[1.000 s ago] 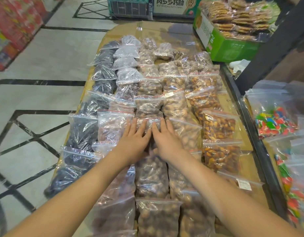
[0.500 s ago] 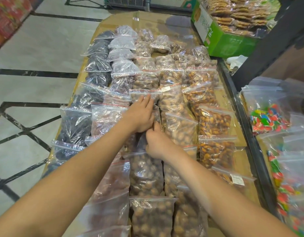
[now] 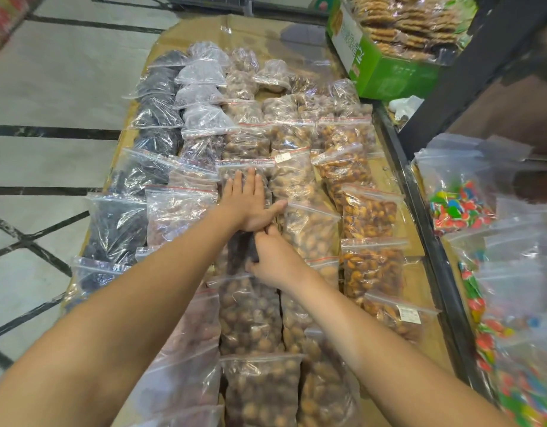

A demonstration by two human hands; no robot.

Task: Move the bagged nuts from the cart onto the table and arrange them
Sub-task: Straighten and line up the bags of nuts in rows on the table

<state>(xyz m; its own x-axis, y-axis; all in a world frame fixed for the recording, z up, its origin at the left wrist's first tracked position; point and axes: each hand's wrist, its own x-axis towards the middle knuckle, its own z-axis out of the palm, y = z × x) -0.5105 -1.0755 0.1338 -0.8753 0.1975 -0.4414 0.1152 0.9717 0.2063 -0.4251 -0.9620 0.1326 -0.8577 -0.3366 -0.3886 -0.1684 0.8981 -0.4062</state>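
Head view, looking down a long table [image 3: 386,167] covered in brown card, with clear zip bags laid in overlapping columns along its length.

Left hand [image 3: 247,204]: flat, palm down, fingers straight and nearly together, thumb spread out to the right. It rests on a bag of brown nuts [image 3: 244,174] in the middle column, fingertips just short of that bag's red zip strip. Nothing is gripped.

Right hand [image 3: 276,260]: just nearer than the left, fingers curled downward, fingertips meeting the heel of the left hand. It pinches the near part of a bag in the same middle column (the curled fingers hide the contact itself, and I cannot tell whether this is the bag under the left hand or the next one).

Bag columns, left to right: dark fruit bags [image 3: 118,229] at the left edge, pale reddish nut bags [image 3: 179,211], the round brown nuts under the hands, a lighter nut column [image 3: 309,229], and amber glazed nut bags [image 3: 370,211] at the right edge.

Surroundings: green carton [image 3: 392,75] of wrapped biscuits at the far right corner; bags of coloured candy [image 3: 457,208] on a neighbouring surface to the right; tiled floor [image 3: 50,87] to the left.
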